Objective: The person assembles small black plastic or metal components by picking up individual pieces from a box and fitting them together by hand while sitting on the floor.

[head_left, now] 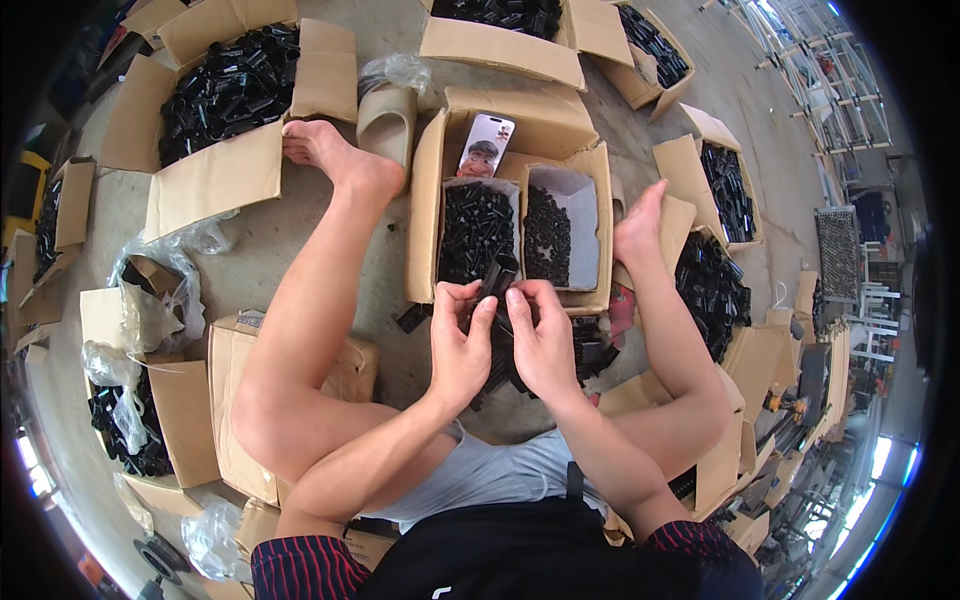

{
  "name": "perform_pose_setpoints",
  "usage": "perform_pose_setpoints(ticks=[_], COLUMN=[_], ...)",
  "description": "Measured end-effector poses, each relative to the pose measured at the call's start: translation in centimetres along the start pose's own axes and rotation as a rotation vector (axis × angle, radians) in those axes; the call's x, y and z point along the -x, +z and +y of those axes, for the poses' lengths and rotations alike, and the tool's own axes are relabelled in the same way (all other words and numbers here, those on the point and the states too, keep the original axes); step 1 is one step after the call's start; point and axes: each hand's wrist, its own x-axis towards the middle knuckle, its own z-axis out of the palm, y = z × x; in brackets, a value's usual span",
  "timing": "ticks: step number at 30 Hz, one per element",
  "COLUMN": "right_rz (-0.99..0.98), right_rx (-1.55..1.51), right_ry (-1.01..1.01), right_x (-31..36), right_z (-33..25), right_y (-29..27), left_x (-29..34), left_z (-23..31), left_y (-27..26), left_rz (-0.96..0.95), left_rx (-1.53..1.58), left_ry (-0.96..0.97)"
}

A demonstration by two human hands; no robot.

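Note:
Between my two hands is a black tubular plastic part (500, 268), its open round end pointing away from me. My left hand (462, 342) pinches it from the left with thumb and fingers. From the right, my right hand (543, 342) closes its thumb and fingertips at the same part; whatever smaller piece its fingertips may hold is hidden. Just beyond the hands stands a cardboard box (425, 215) containing two grey bins. Small black pieces (477, 225) fill the left bin, and even smaller black pieces (547, 235) partly fill the right one.
A lit phone (486, 146) leans inside the box behind the bins. Loose black parts (515, 378) lie on the floor below my hands. Open cartons of black parts (232, 85) surround me. A slipper (386, 125) sits by my left foot, and plastic bags (160, 290) lie at left.

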Motion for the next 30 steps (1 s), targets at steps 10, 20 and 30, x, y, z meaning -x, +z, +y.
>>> perform_pose_setpoints(ticks=[10, 20, 30], right_rz=[0.097, 0.066, -0.04], right_rx=[-0.223, -0.032, -0.403], right_ry=[-0.059, -0.177, 0.143], right_x=[0.6, 0.9, -1.2], right_z=[-0.2, 0.3, 1.2], right_y=[1.3, 0.1, -5.5], left_x=[-0.1, -0.2, -1.0], left_z=[0.3, 0.0, 2.4], left_y=[-0.1, -0.1, -1.2], left_rz=[0.009, 0.034, -0.475], left_rx=[-0.02, 0.01, 0.325], left_ry=[0.006, -0.07, -0.623])
